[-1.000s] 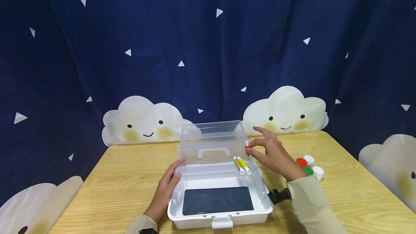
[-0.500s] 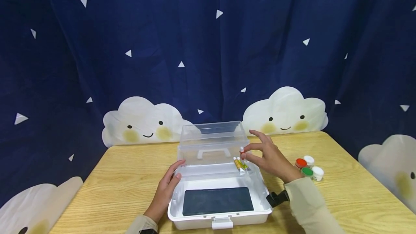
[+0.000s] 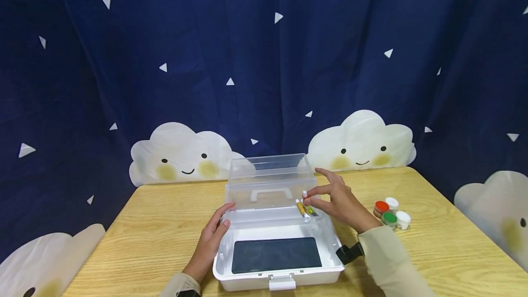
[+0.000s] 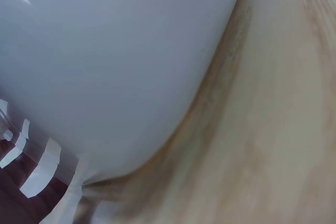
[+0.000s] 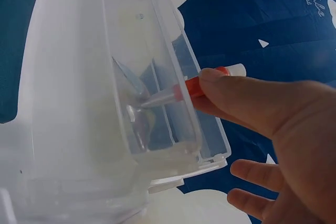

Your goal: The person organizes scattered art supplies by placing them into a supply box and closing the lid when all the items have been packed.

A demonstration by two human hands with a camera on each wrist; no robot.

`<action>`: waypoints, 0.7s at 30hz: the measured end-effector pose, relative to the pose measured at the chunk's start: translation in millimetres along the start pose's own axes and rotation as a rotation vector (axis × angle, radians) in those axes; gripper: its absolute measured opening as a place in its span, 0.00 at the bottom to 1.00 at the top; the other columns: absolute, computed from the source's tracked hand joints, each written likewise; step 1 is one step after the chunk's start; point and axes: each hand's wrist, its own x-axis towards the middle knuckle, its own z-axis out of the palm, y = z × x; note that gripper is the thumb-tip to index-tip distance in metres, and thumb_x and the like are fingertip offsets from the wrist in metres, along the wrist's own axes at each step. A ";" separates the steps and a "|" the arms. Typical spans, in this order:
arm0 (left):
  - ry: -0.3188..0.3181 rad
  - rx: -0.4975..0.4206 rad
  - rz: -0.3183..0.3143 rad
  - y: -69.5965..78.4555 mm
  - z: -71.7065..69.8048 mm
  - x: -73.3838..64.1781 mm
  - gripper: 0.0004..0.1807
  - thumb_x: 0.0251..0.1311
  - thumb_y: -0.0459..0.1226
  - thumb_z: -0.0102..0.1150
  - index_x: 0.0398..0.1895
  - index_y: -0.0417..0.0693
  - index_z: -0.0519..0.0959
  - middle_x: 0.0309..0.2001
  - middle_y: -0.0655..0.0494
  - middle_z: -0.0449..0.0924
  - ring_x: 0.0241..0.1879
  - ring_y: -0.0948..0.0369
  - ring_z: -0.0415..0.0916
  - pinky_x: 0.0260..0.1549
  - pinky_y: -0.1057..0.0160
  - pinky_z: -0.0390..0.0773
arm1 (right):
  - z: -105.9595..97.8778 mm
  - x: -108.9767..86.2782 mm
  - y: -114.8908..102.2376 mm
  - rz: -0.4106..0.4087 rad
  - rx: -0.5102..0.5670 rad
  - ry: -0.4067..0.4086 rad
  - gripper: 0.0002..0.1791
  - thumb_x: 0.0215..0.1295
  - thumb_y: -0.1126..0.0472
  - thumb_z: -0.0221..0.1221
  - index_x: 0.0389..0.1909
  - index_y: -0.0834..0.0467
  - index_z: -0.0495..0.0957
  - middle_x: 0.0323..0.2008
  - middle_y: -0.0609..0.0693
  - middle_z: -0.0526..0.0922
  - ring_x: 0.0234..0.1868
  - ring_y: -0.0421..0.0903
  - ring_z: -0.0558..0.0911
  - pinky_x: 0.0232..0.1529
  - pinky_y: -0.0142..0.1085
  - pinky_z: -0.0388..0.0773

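Observation:
My right hand (image 3: 344,203) pinches a small red paint tube (image 3: 305,194) between thumb and index finger, white cap upward. In the right wrist view the tube (image 5: 194,86) reaches tilted down into a clear tray (image 5: 147,153), its silvery end inside. Two more paint tubes lie in that tray: an orange-yellow one (image 3: 301,207) and a yellow-green one (image 3: 311,211), partly hidden. My left hand (image 3: 208,242) rests on the left side of the white, clear-lidded box (image 3: 247,283), fingers mostly straight. The left wrist view shows mainly the box wall (image 4: 121,77).
Several small paint jars with red (image 3: 381,206), green (image 3: 389,217) and white (image 3: 403,217) lids stand right of the box. A dark rectangular panel (image 3: 276,255) lies in the box's bottom. The clear lid (image 3: 268,168) stands raised at the back.
My right hand has carried the red paint tube left and down, from beside the tray's right end to just over the other tubes. The left hand stays put.

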 end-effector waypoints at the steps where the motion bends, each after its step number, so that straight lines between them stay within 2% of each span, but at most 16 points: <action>1: -0.002 0.002 0.002 -0.2 -0.1 0.1 0.21 0.73 0.41 0.44 0.68 0.58 0.67 0.65 0.50 0.69 0.63 0.54 0.66 0.55 0.71 0.68 | 0.3 0.0 0.1 0.003 -0.001 -0.001 0.08 0.52 0.51 0.71 0.34 0.46 0.89 0.69 0.58 0.62 0.68 0.64 0.57 0.57 0.70 0.54; 11: 0.000 -0.006 -0.010 -1.4 -0.7 0.8 0.21 0.73 0.41 0.45 0.67 0.59 0.67 0.65 0.52 0.69 0.63 0.56 0.66 0.56 0.70 0.68 | 0.9 -0.1 -0.3 0.014 -0.011 -0.010 0.08 0.52 0.52 0.71 0.34 0.46 0.89 0.68 0.59 0.63 0.68 0.63 0.58 0.57 0.70 0.56; 21: -0.001 0.010 -0.003 0.0 -0.4 0.7 0.21 0.73 0.42 0.45 0.67 0.58 0.67 0.65 0.51 0.69 0.62 0.55 0.67 0.55 0.69 0.69 | -4.3 -3.2 0.3 0.031 -0.035 -0.010 0.07 0.53 0.53 0.71 0.33 0.45 0.89 0.68 0.57 0.63 0.67 0.64 0.57 0.57 0.71 0.52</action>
